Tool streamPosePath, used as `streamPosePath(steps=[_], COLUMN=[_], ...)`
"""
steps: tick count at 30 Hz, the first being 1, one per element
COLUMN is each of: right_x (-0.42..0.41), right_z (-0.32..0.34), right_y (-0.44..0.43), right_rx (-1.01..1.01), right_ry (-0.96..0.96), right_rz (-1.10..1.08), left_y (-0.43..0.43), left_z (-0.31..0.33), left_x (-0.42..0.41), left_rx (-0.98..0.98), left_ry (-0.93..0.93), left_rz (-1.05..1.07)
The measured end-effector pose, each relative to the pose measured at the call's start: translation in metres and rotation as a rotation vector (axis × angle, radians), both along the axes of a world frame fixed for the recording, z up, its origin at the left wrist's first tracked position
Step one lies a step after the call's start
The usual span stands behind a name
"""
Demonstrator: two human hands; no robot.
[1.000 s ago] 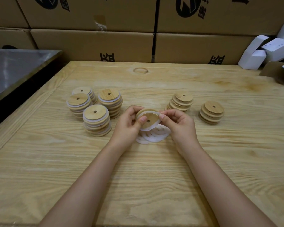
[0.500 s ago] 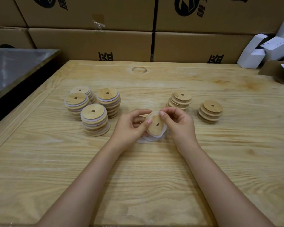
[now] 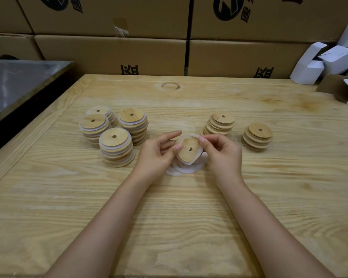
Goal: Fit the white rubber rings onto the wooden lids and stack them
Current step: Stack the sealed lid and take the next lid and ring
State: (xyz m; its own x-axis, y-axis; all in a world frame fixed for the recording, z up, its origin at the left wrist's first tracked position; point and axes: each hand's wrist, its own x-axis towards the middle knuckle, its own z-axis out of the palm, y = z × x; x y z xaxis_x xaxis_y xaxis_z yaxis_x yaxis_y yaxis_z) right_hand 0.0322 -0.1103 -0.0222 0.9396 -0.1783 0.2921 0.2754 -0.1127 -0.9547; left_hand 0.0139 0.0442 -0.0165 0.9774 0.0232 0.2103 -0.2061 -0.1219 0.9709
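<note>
A round wooden lid (image 3: 188,150) with a small centre hole is held tilted between my left hand (image 3: 157,152) and my right hand (image 3: 222,152). A white rubber ring (image 3: 199,155) runs around its rim. Under the lid lies a small pile of loose white rings (image 3: 186,169) on the table. Left of my hands stand several stacks of lids with white rings on them (image 3: 117,147). To the right are two stacks of bare wooden lids (image 3: 220,123), (image 3: 257,137).
The wooden table (image 3: 169,207) is backed by stacked cardboard boxes (image 3: 113,55). A metal surface (image 3: 14,85) lies beyond a dark gap at the left. Folded white cartons (image 3: 325,61) and an open brown box (image 3: 341,89) sit at the back right.
Both hands have turned the lid so its flat face looks up at me, with the ring pressed further round the rim. The stacks have not moved.
</note>
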Motion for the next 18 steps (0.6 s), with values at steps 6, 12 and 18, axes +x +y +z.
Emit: streamPosePath(steps=[6, 12, 18], right_x=[0.0004, 0.0020, 0.0014], right_z=[-0.0030, -0.0033, 0.0004], right_y=[-0.0006, -0.0019, -0.0044], right_rx=[0.133, 0.183, 0.080], right_ry=[0.079, 0.076, 0.019], right_rz=[0.046, 0.152, 0.246], left_y=[0.0012, 0.0022, 0.0065], left_z=[-0.0023, -0.0064, -0.0046], left_x=[0.0031, 0.0044, 0.0019], left_rx=[0.028, -0.005, -0.025], left_ry=[0.000, 0.022, 0.015], left_rz=[0.002, -0.008, -0.099])
